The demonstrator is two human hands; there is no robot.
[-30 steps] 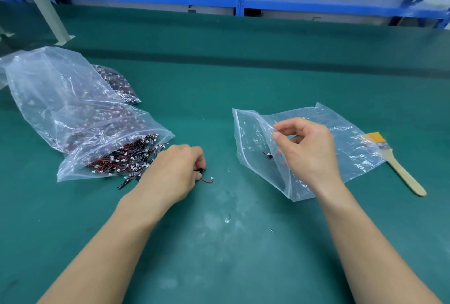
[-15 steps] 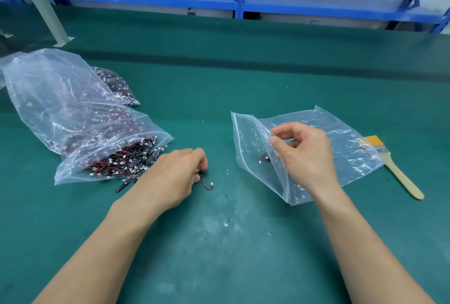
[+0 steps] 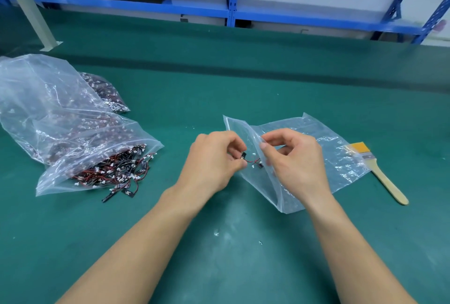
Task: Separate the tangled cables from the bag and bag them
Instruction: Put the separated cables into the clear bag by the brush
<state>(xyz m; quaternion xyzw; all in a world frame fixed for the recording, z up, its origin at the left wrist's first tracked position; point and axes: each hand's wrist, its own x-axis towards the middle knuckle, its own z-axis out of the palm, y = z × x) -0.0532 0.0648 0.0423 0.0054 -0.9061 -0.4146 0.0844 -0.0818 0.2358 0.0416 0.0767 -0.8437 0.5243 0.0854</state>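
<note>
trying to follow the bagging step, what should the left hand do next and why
Probably slip the cable into the small bag and release it: the left hand pinches it at the mouth, which the right hand holds open.

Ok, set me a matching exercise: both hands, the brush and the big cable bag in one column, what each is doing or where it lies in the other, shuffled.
1 left hand
2 right hand
3 brush
4 large bag

A cables spill from its mouth
B lies right of the small bag
C pinches one cable
D holds the small bag's open edge

Pairs: 1-C, 2-D, 3-B, 4-A
</note>
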